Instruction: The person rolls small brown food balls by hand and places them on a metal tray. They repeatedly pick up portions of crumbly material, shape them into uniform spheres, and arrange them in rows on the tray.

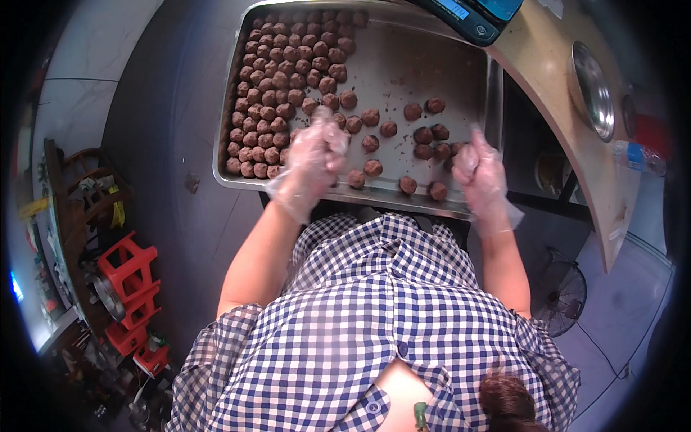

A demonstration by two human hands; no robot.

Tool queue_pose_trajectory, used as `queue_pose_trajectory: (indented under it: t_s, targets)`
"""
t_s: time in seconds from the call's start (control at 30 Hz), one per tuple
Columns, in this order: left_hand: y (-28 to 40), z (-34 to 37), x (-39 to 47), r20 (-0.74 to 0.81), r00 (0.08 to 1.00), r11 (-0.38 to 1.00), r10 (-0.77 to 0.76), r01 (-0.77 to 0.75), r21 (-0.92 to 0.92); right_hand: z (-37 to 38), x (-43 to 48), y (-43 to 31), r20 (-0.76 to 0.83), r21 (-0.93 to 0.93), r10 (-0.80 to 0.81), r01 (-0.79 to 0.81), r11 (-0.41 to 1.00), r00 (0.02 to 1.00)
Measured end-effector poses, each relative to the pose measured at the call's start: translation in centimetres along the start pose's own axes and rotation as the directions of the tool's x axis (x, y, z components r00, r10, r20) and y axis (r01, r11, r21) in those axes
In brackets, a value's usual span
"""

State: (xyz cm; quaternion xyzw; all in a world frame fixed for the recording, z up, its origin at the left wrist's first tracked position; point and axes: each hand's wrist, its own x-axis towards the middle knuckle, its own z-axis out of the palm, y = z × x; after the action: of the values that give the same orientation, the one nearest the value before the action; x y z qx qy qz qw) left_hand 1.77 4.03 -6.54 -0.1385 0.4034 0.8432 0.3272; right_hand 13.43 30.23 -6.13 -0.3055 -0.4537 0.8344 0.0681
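Note:
A shallow metal tray [399, 56] lies before me, holding many round brown balls [279, 80] of a rough, dough-like material. They sit in close rows on its left side, while loose ones [370, 143] are scattered across the middle and right. My left hand [318, 148], in a clear plastic glove, is curled over the lower middle of the tray, above the edge of the packed rows. Near the right wall, my right hand [479, 164], gloved likewise, is curled beside a small cluster of balls [432, 141]. The fingers hide whatever either palm might contain.
A digital scale [475, 27] sits at the tray's upper right corner. On the curved tabletop [545, 59] are a metal bowl [593, 89] and a plastic bottle [639, 156]. A black fan [559, 297] stands low right. Red plastic stools [129, 270] are at left.

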Motion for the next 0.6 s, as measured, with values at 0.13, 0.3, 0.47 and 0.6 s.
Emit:
queue_pose_trajectory:
  t_s: [0.13, 0.3, 0.47, 0.6]
  targets:
    - [2.9, -2.8, -0.5, -0.232, 0.972, 0.999, 0.036, -0.038, -0.003, -2.3, -0.5, -2.3, -0.241, -0.07, 0.016, -0.034, 0.997, 0.97]
    - [3.1, -2.4, 0.8, 0.014, 0.999, 0.992, 0.046, -0.044, -0.115, -2.3, 0.3, -2.2, 0.069, 0.082, -0.167, 0.161, 0.983, 0.984]
    - [1.6, -2.0, 1.1, 0.144, 0.988, 0.992, 0.058, -0.04, -0.122, -1.1, 0.1, -2.1, -0.202, -0.048, 0.024, -0.034, 0.998, 0.979]
    - [2.5, -1.4, -0.2, -0.1, 0.991, 0.995, 0.091, -0.095, -0.039, -0.5, -1.4, -2.9, -0.198, -0.164, 0.01, -0.043, 0.985, 0.98]
